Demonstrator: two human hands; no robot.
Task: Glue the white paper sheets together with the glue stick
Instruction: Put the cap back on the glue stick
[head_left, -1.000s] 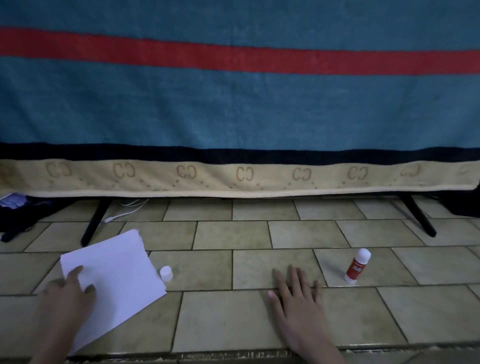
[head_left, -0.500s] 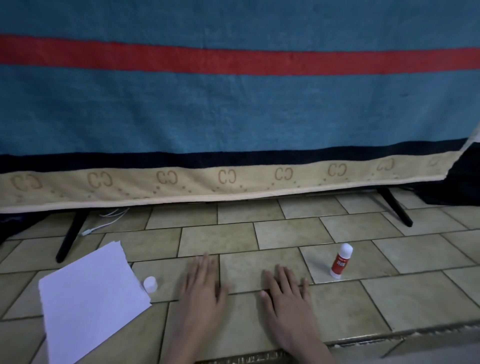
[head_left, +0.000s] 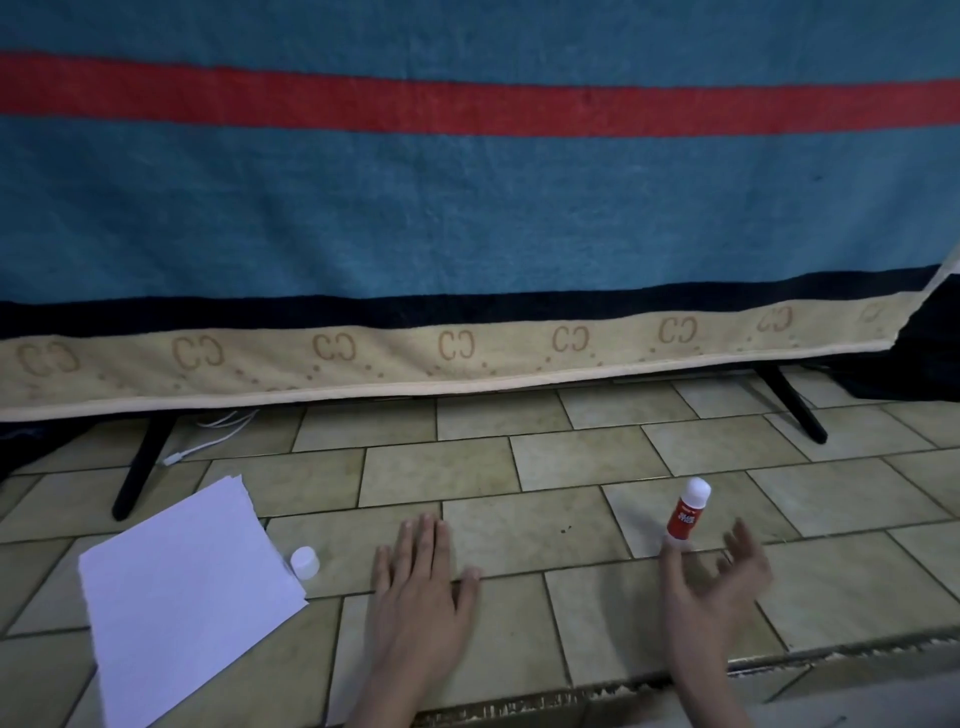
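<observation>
— What do I have at the far side?

— I see a blue blanket (head_left: 467, 218) hanging across the whole width, with a red stripe, a dark band and a beige border printed with paired letters.

— And below it?

— Two black legs (head_left: 140, 467) slant out from under the border, one far left, one far right. I spot a white cable (head_left: 208, 441) beside the left one, lying on the beige tiled floor (head_left: 519, 519).
</observation>
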